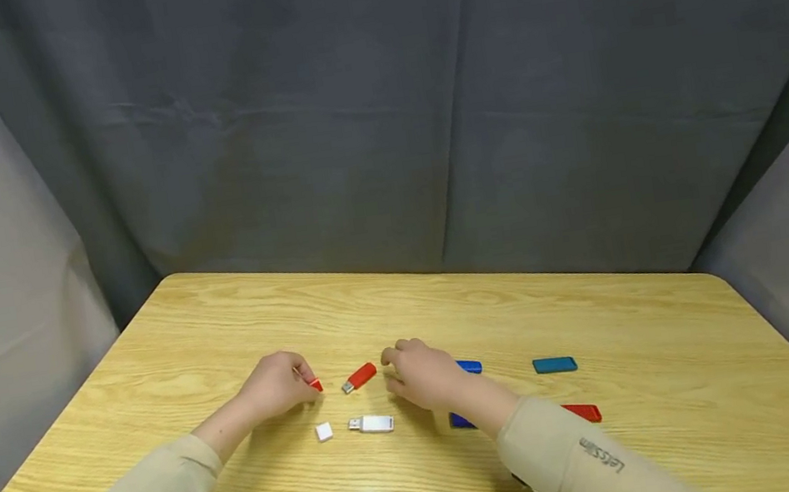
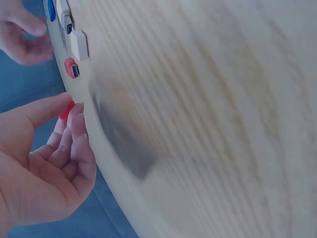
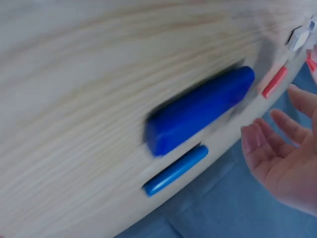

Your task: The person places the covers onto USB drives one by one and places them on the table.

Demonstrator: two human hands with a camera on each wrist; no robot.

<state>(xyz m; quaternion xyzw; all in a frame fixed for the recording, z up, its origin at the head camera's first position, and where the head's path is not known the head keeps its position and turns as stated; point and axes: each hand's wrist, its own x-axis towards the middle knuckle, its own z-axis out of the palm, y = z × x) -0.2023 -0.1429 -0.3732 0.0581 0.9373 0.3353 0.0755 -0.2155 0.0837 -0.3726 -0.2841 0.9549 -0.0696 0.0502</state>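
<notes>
Left hand (image 1: pixel 276 383): grip pinching red cap (image 1: pixel 316 385). Right hand (image 1: pixel 424 375): grip slack, empty. Red stick (image 1: pixel 362 376), white stick (image 1: pixel 377 424) uncapped; dark blue stick (image 3: pixel 200 111) apparently capped.

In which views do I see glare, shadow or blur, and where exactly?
Head: white glare on the table near the picture's bottom edge, shadow below the left hand; left wrist: a blurred dark patch on the table; right wrist: dark blue stick, edges soft.
</notes>
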